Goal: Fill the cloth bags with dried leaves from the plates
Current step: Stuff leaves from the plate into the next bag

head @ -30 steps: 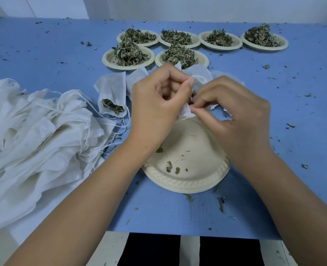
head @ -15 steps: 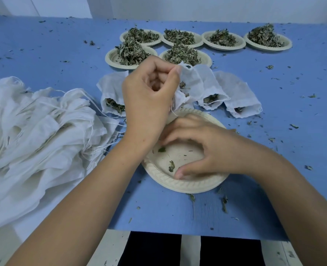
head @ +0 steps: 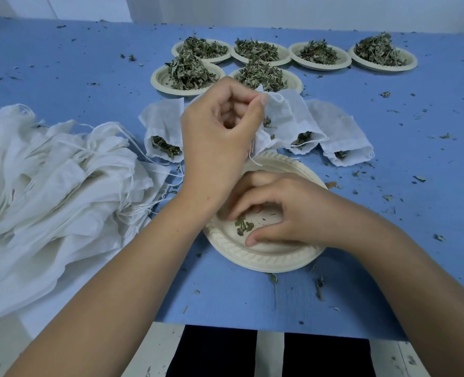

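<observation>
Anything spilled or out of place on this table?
Yes. Loose leaf crumbs are scattered across the blue table, including beside the near plate and at the front edge. The filled bags lie with mouths open, leaves showing. No damage visible.

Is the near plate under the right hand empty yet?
Nearly empty: the round beige paper plate holds only a few green leaf scraps by the right hand.

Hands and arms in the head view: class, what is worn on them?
Nothing shows: the left hand and right hand are ungloved and ringless; the left forearm and right forearm are bare to the frame edge, without sleeve, watch or bracelet.
</observation>
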A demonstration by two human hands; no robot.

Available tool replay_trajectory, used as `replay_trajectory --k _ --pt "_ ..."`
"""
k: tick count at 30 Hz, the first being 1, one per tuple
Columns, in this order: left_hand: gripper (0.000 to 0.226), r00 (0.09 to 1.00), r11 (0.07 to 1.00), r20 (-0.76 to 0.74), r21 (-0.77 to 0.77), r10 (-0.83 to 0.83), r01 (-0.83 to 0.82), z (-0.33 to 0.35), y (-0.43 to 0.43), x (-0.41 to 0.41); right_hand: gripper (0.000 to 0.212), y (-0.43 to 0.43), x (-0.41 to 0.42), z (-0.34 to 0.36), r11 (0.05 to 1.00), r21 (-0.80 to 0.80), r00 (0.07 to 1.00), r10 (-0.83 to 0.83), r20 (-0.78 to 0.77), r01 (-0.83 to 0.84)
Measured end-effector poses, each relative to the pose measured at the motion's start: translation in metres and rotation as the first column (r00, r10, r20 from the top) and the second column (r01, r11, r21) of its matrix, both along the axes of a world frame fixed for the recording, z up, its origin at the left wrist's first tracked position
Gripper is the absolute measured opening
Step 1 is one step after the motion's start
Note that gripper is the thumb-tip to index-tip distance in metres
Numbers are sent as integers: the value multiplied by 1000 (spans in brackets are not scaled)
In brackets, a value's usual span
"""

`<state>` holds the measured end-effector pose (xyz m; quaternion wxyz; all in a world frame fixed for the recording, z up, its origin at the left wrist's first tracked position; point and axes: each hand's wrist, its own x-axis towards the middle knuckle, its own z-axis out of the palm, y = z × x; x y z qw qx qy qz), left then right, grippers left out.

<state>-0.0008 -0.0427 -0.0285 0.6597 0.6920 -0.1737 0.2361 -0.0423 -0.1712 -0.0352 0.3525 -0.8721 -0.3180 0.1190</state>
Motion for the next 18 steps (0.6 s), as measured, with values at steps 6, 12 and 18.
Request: replay_trajectory --k 6,12,18 --pt "20 1000 1000 0 3 -7 7 0 -1 0 11 9 -1 -1 999 16 999 51 5 -51" --pt "19 1000 1000 7 5 -13 13 -1 -1 0 9 -2 -1 -3 996 77 999 -35 2 34" --pt "20 998 999 -21 9 -51 51 -1 -1 1 14 -18 -1 12 685 722 979 -194 56 95"
